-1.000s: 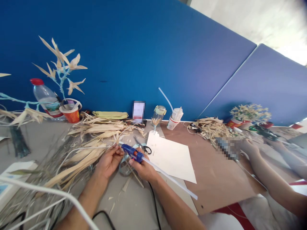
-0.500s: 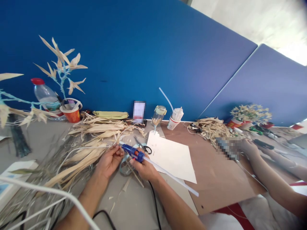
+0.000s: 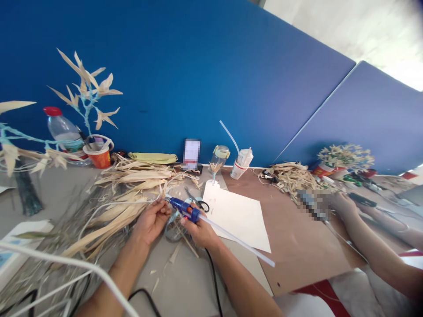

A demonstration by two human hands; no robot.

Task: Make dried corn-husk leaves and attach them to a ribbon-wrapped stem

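Note:
My right hand (image 3: 200,231) is wrapped round a blue hot glue gun (image 3: 184,208), whose small red light glows. A long clear glue stick (image 3: 241,244) juts from its back end toward the lower right. My left hand (image 3: 151,222) is closed in a pinch on a small pale corn husk flower (image 3: 163,189), whose petals rise above the fingertips. The gun's nozzle is right beside those fingertips; whether it touches the flower I cannot tell. Behind and below the gun lie a roll of light blue tape (image 3: 172,232) and scissors (image 3: 204,206).
Dried corn husks (image 3: 132,180) are heaped at the left. A white sheet (image 3: 244,220) lies right of the gun, near a jar (image 3: 220,155) and a paper cup (image 3: 238,171). White cable (image 3: 99,273) crosses the lower left. A co-worker's hand (image 3: 343,204) holds a phone at the right.
The glue gun's nozzle has shifted very slightly right and its back end has lifted a touch. Both hands keep their hold.

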